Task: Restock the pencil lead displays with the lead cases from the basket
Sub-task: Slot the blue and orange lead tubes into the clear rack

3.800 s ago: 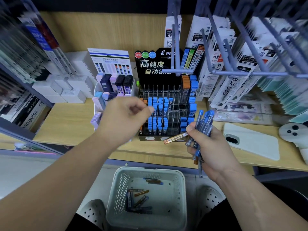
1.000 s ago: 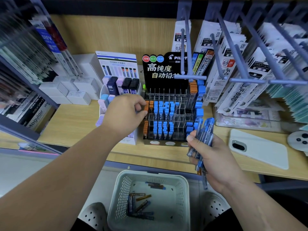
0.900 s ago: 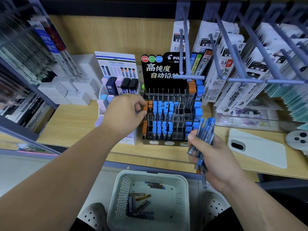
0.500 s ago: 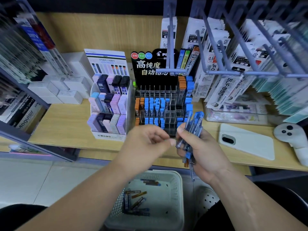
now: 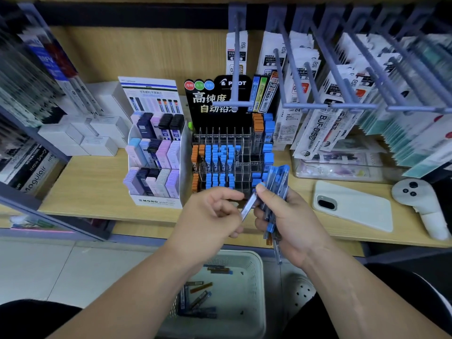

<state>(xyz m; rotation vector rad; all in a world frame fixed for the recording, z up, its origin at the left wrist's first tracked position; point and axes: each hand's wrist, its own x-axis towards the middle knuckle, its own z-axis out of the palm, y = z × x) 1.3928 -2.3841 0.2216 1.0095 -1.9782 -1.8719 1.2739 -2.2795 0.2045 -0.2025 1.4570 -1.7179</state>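
Lead cases (image 5: 277, 184) sit gripped in the right hand (image 5: 291, 223); left hand (image 5: 208, 216) pinches one.

Plastic against wood grain.
The lead cases (image 5: 276, 189) in my right hand (image 5: 291, 223) are glossy translucent blue plastic; the display (image 5: 244, 148) is clear, shiny acrylic, the shelf (image 5: 93, 184) matt wood-look board, the basket (image 5: 256, 289) dull white perforated plastic.

Single head view, wide-angle, facing forward-down; shelf (image 5: 93, 182) near ahead, basket (image 5: 255, 285) below.
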